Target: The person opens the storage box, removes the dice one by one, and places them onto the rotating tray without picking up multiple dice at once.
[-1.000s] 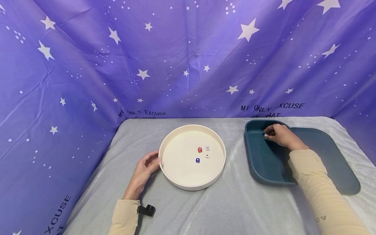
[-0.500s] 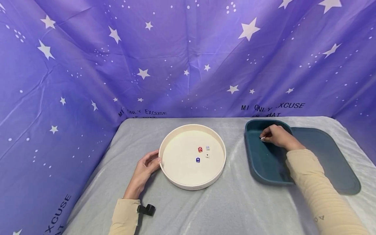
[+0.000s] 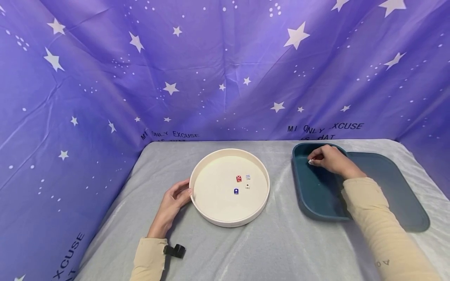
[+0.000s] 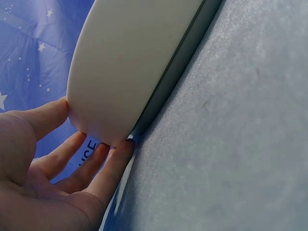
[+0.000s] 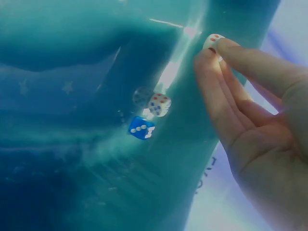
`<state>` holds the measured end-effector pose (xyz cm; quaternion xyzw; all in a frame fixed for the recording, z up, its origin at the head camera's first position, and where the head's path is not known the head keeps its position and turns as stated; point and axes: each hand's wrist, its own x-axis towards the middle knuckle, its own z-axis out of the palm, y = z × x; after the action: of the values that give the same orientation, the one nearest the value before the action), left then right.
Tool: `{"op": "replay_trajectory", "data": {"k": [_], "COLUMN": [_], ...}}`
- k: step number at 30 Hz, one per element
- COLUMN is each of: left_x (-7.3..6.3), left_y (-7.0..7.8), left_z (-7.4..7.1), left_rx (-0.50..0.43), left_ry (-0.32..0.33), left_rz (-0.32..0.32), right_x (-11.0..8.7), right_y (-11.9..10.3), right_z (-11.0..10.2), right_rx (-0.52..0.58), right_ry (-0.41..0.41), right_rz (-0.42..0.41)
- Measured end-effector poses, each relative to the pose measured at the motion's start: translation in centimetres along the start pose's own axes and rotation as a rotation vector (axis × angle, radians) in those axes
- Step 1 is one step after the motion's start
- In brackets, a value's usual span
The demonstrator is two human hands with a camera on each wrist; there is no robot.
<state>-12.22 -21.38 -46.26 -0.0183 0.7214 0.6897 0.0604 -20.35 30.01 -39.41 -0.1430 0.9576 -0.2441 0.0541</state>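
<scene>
In my right hand I pinch a white die between thumb and fingertips, inside the deep teal container. The right wrist view shows another white die and a blue die lying close together in that container, below the pinched one. My left hand holds the left side of a round cream tray, thumb at the rim and fingertips against its outer wall. On the tray lie a red die, a blue die and two white dice.
A flat teal lid lies to the right of the container, partly behind the right forearm. Grey cloth covers the table. A purple star-printed curtain hangs behind. A black strap piece sticks out by the left cuff.
My right hand has shifted left within the teal container, dipping and then rising slightly, with a white die between the fingertips. The left hand and the tray dice stay in place.
</scene>
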Motion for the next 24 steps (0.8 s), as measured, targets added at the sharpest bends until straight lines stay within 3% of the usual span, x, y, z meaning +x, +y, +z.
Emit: {"op": "replay_trajectory", "data": {"k": [24], "left_x": [0.0], "left_y": [-0.1], "left_z": [-0.1], "left_rx": [0.005], "left_ry": [0.008], "left_rz": [0.009], "right_x": [-0.3], "right_y": [-5.3], "right_z": [-0.4], "right_rx": [0.018], "right_ry": [0.063], "right_rz": [-0.11]}}
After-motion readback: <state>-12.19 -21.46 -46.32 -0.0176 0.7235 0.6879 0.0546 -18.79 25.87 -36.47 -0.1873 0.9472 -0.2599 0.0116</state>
